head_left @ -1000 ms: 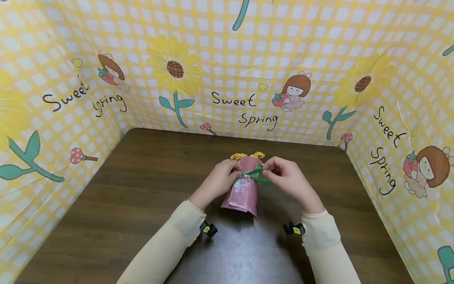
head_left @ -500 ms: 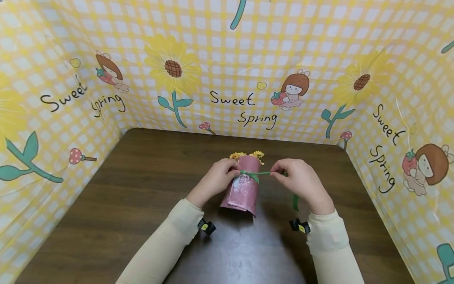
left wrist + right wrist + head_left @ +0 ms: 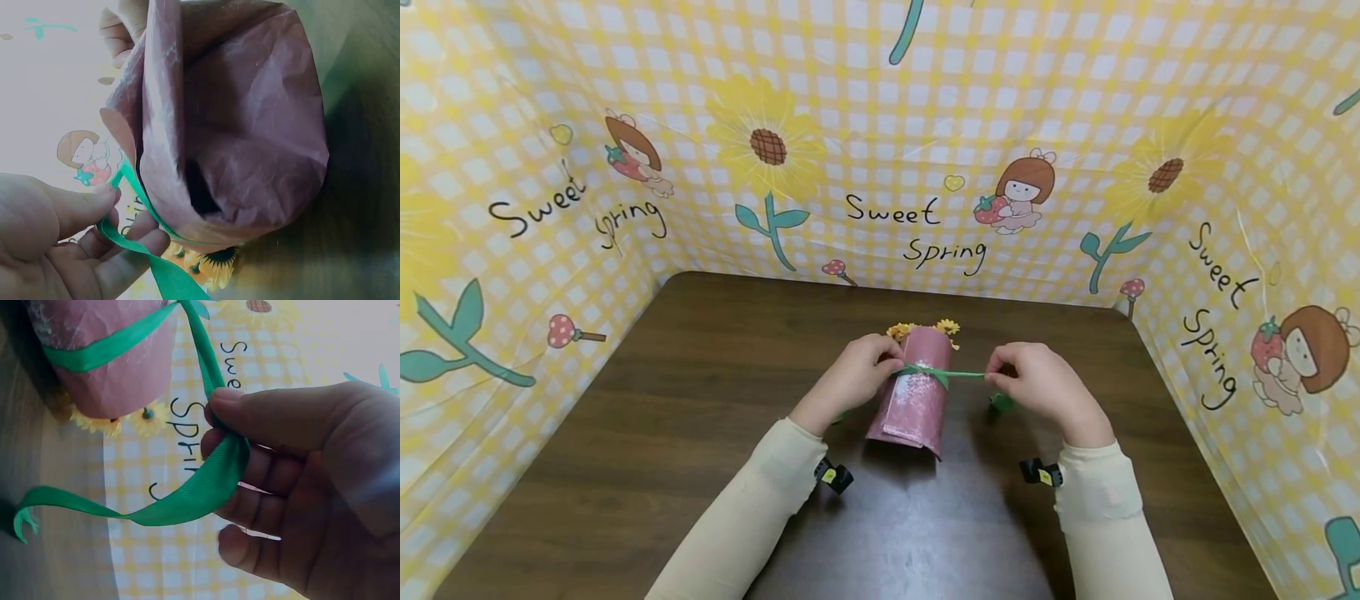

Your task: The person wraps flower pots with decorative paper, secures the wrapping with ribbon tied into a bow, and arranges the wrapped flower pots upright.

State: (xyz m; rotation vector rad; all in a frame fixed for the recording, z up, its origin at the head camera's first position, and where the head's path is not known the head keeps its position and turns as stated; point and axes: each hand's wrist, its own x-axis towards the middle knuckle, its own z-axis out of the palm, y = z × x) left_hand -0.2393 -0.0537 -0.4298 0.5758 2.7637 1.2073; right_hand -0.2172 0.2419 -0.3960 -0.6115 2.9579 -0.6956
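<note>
A bouquet wrapped in pink paper [image 3: 917, 408] lies on the table, its yellow flowers [image 3: 947, 327] pointing away from me. Green ribbon [image 3: 934, 372] runs round the wrap and crosses over its top. My left hand [image 3: 857, 375] pinches one ribbon end between thumb and fingers at the left side; the tail hangs past the fingers in the left wrist view. On the right, my right hand [image 3: 1045, 387] pinches the other end, and that stretch looks taut. Its loose tail [image 3: 181, 500] curls down toward the table. The open bottom of the paper [image 3: 250, 125] faces the left wrist camera.
The dark wooden table [image 3: 737, 333] is enclosed on three sides by a yellow checked cloth [image 3: 865, 108] printed with sunflowers and lettering. A small black wrist camera [image 3: 835, 475] sits at the left cuff, another black camera [image 3: 1041, 472] at the right cuff.
My right hand has moved right and slightly down, drawing the ribbon from a loose loop into a straight line. My left hand has shifted slightly left, and the bouquet stays nearly in place.
</note>
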